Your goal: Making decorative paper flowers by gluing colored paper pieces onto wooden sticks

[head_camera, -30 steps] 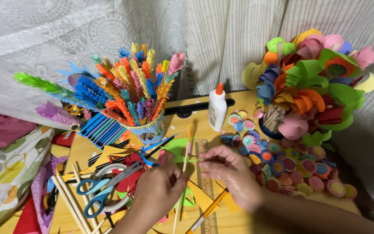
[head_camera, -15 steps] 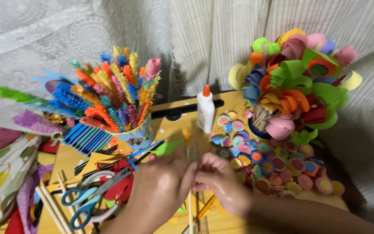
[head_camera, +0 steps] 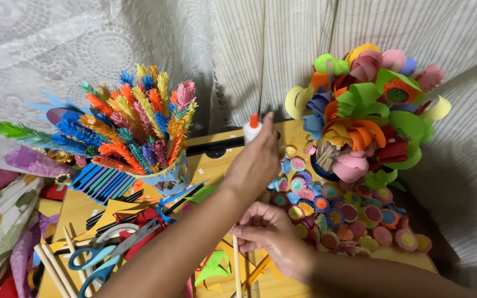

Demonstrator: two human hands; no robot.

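The left hand [head_camera: 258,160] reaches across the bench [head_camera: 216,160] to the small white glue bottle [head_camera: 251,130] with the orange cap, which stands at the back edge between the 2 paper bouquets. Its fingers curl round the bottle's body, so it looks closed on it, though the palm hides most of the grip. The right hand [head_camera: 274,240] stays low near the front, thumb and fingers pinched shut on a thin wooden stick [head_camera: 237,270] that points toward the person.

The step in hand seems to be fetching glue for the stick. A sensible next move would need the bottle lifted clear and brought to the stick's upper end without tipping it.

Around them: a cup of fringed paper spikes [head_camera: 133,132] in orange, blue and yellow stands left of the bottle, and a tall bunch of curled paper flowers [head_camera: 371,116] stands right of it. Small round paper blossoms [head_camera: 338,209] lie spread just beside the right hand. Blue-handled scissors [head_camera: 103,256] and more sticks lie at the front left. The bottle sits close between cup and flowers, so either could be brushed.
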